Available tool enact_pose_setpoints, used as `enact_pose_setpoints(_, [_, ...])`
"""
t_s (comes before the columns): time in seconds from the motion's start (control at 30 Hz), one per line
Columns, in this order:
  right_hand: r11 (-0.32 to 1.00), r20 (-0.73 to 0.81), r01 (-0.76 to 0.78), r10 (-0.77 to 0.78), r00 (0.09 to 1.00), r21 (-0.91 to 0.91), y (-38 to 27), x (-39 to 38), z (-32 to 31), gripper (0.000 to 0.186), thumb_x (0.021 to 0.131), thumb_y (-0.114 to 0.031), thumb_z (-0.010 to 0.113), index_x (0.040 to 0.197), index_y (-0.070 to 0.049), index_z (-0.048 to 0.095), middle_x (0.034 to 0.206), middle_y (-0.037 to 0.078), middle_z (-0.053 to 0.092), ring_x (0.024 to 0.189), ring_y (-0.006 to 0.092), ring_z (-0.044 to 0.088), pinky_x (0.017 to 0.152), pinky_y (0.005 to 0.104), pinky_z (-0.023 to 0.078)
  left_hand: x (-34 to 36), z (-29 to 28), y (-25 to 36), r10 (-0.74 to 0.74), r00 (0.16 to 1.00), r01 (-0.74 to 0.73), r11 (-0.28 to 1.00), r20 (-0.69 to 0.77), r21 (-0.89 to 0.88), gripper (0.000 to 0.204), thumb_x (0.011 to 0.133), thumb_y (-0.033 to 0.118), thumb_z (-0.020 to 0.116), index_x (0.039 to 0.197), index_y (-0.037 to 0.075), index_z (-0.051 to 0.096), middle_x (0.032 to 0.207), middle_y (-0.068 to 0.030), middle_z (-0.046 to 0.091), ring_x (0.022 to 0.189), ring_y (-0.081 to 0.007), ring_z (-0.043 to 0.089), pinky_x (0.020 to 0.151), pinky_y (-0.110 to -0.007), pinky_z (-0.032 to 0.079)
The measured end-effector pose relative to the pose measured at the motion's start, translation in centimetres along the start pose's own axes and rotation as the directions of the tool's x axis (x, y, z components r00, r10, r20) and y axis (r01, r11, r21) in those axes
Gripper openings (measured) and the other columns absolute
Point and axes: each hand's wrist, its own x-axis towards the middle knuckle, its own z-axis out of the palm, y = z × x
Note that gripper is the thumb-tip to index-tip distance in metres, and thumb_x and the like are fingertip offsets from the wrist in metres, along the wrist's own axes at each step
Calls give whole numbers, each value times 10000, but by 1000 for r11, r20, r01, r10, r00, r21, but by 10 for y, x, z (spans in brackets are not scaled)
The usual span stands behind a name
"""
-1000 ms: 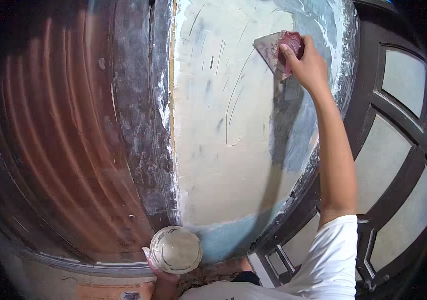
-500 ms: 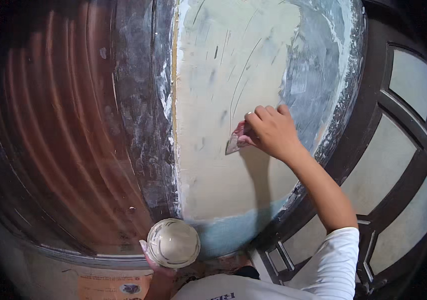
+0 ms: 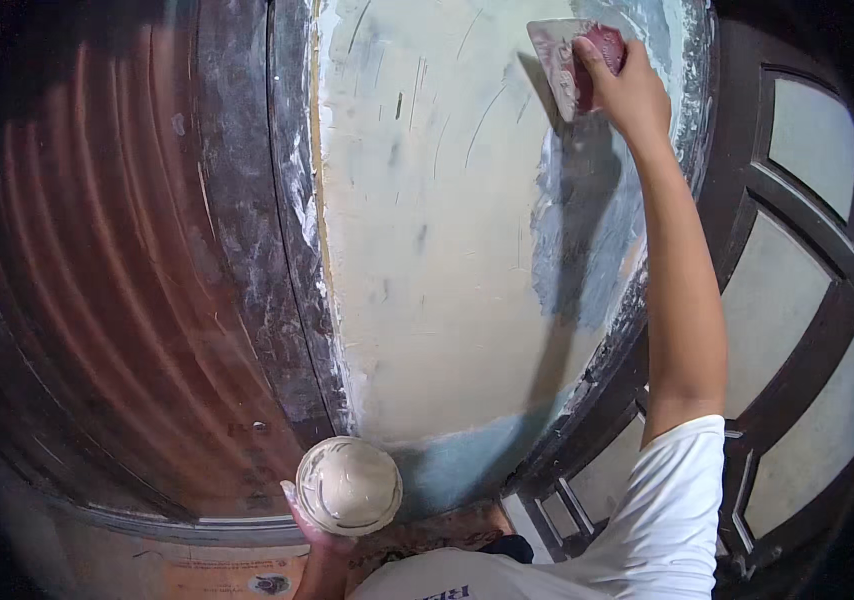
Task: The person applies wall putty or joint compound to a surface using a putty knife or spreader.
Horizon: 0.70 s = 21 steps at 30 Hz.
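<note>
High on the wall, my right hand (image 3: 629, 90) grips a putty knife (image 3: 554, 65) with a reddish handle and a broad blade smeared with pale paste. The blade is tilted near the upper right of the plastered wall (image 3: 427, 260), and whether it touches the surface I cannot tell. Cream putty covers most of that wall, with thin scratches and grey spots; a bluish-grey strip (image 3: 577, 270) runs down its right side. Low in front of me, my left hand (image 3: 309, 522) holds a round bowl (image 3: 349, 485) of cream putty from beneath, its fingers mostly hidden.
Left of the wall stands a dark, paint-smeared frame (image 3: 242, 200) beside a reddish-brown pleated curtain-like surface (image 3: 117, 270). A dark panelled door (image 3: 737, 220) with pale panes borders the right. An orange printed sheet (image 3: 232, 578) lies at the lower left.
My right hand has moved the putty knife up and to the right, from mid-wall to near the top, and turned the blade. My left hand and the bowl stay nearly in place.
</note>
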Motion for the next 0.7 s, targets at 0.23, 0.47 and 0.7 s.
enact_pose_setpoints(0.23, [898,267,432,-397,878,-87,-28,-73,19,593,849,-625,608,1103,-90,575,846,134,698,807,371,672,797,472,475,-2,7,0,23,998,-23,1000,-56,6,777,952,691,243,1430,114,450,1414,-154,510,1236,-359,531,1051,-522,432])
enact_pose_setpoints(0.47, [980,-44,-171,167,985,-103,51,-6,12,754,837,-714,549,1203,-55,563,1030,264,677,983,441,649,835,490,505,-8,5,-7,-32,999,32,998,-9,47,809,948,701,215,1441,99,435,1430,-164,492,1242,-376,521,1066,-532,411])
enact_pose_setpoints(0.7, [917,52,-217,212,976,336,104,-167,33,496,922,-447,638,1140,-11,553,1002,222,672,950,364,661,828,423,492,-6,-15,-19,-25,999,28,997,-46,65,838,931,721,254,1447,83,423,1449,-180,471,1271,-389,497,1066,-566,399])
